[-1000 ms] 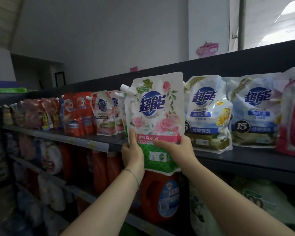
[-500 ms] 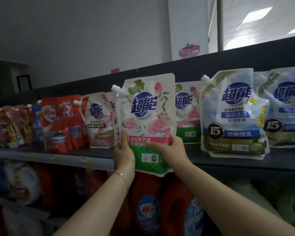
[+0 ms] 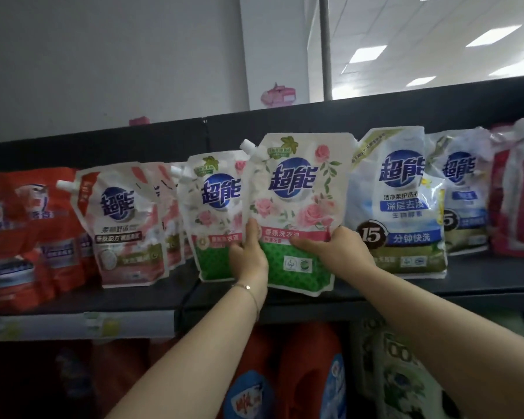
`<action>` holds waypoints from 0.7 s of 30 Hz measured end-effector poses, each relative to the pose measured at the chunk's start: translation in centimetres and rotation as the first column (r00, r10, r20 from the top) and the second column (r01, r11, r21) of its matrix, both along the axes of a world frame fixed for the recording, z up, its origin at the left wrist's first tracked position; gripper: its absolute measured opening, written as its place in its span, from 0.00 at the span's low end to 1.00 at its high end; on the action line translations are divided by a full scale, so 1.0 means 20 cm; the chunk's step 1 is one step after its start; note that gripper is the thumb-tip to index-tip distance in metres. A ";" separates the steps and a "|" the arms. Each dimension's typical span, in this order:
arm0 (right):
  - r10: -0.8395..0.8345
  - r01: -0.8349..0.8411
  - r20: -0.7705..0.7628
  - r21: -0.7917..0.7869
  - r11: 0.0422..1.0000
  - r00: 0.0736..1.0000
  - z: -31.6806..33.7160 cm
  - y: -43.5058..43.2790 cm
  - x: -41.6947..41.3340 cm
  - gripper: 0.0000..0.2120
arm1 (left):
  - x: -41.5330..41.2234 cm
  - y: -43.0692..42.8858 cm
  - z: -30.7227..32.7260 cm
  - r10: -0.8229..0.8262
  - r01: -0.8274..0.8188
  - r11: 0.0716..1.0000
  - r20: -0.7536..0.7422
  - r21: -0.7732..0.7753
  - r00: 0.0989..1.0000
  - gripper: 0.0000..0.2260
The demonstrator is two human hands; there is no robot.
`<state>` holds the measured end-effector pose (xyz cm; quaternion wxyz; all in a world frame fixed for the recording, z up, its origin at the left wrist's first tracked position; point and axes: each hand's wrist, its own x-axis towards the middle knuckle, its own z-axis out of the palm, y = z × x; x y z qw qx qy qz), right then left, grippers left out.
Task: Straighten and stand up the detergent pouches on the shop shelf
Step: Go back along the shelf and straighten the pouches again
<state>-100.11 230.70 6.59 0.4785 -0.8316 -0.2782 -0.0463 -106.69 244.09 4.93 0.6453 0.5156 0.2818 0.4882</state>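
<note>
Both hands, left and right, grip the upright rose-printed white-and-green plastic pouch low at its sides, base at the dark shelf front.

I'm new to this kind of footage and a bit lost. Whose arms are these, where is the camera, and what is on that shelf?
There is no machine here: a person works with bare hands. The camera sits on their head, looking forward and down, so both arms reach in from the bottom of the picture. The left hand and the right hand each grip a lower side of a white rose pouch of detergent, held upright at the front of the dark shelf. Whether its bottom rests on the shelf I cannot tell. Just left of it stands a second rose pouch, then a pink pouch, with red pouches at the far left. A blue pouch stands to the right. Large bottles stand on the level below.
</note>
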 end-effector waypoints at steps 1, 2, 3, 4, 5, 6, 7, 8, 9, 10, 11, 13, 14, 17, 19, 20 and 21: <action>-0.021 0.021 -0.003 0.026 0.999 1.000 -0.01 0.01 0.02 0.23 | 0.02 -0.01 0.00 -0.018 0.018 1.000 -0.012 0.004 1.000 0.23; -0.042 0.042 -0.005 0.055 0.998 0.999 -0.02 0.02 0.04 0.21 | 0.04 -0.01 0.00 -0.054 0.054 0.998 -0.020 0.018 0.998 0.21; -0.050 0.052 -0.021 0.100 0.994 0.999 -0.04 0.04 0.06 0.20 | 0.05 0.00 0.00 -0.105 0.106 0.994 -0.023 0.039 0.994 0.18; -0.055 0.061 -0.047 0.140 0.988 0.997 -0.05 0.06 0.08 0.22 | 0.06 0.02 0.01 -0.178 0.180 0.981 -0.042 0.071 0.983 0.17; -0.071 0.081 -0.063 0.159 0.984 0.995 -0.07 0.07 0.08 0.25 | 0.07 0.04 0.01 -0.251 0.261 0.959 -0.096 0.108 0.963 0.19; -0.100 0.109 -0.063 0.160 0.981 0.993 -0.08 0.09 0.09 0.28 | 0.06 0.07 0.00 -0.310 0.337 0.928 -0.178 0.155 0.934 0.22; -0.129 0.134 -0.045 0.163 0.977 0.991 -0.10 0.10 0.09 0.30 | 0.05 0.09 -0.01 -0.343 0.398 0.895 -0.261 0.202 0.902 0.25; -0.150 0.152 -0.020 0.169 0.974 0.988 -0.11 0.11 0.09 0.30 | 0.04 0.12 -0.03 -0.346 0.444 0.858 -0.346 0.258 0.872 0.29; -0.166 0.160 0.020 0.173 0.972 0.986 -0.13 0.12 0.08 0.30 | 0.03 0.13 -0.05 -0.306 0.465 0.823 -0.435 0.326 0.847 0.33; -0.189 0.173 0.093 0.164 0.971 0.977 -0.15 0.12 0.07 0.30 | 0.01 0.15 -0.07 -0.242 0.473 0.784 -0.504 0.402 0.829 0.37; -0.217 0.189 0.214 0.143 0.971 0.952 -0.17 0.12 0.06 0.32 | 0.00 0.15 -0.10 -0.151 0.452 0.740 -0.531 0.498 0.834 0.39; -0.225 0.215 0.524 0.080 0.973 0.821 -0.19 0.11 0.06 0.37 | -0.06 0.14 -0.13 0.070 0.339 0.622 -0.481 0.706 0.874 0.44; -0.182 0.214 0.656 0.033 0.976 0.732 -0.20 0.11 0.07 0.40 | -0.08 0.13 -0.13 0.202 0.275 0.530 -0.435 0.802 0.878 0.47; 0.068 0.187 0.836 -0.201 0.962 0.545 -0.17 0.11 0.12 0.48 | -0.10 0.15 -0.09 0.515 0.264 0.140 -0.298 0.954 0.803 0.53; 0.243 0.165 0.829 -0.368 0.915 0.503 -0.15 0.12 0.13 0.53 | -0.07 0.18 -0.05 0.591 0.397 0.004 -0.323 0.918 0.740 0.56; 0.288 0.166 0.822 -0.412 0.896 0.491 -0.14 0.12 0.14 0.53 | -0.05 0.21 -0.04 0.633 0.458 -0.052 -0.325 0.888 0.703 0.57; 0.306 0.168 0.815 -0.434 0.885 0.493 -0.13 0.13 0.15 0.52 | -0.03 0.23 -0.04 0.665 0.487 -0.116 -0.296 0.866 0.686 0.56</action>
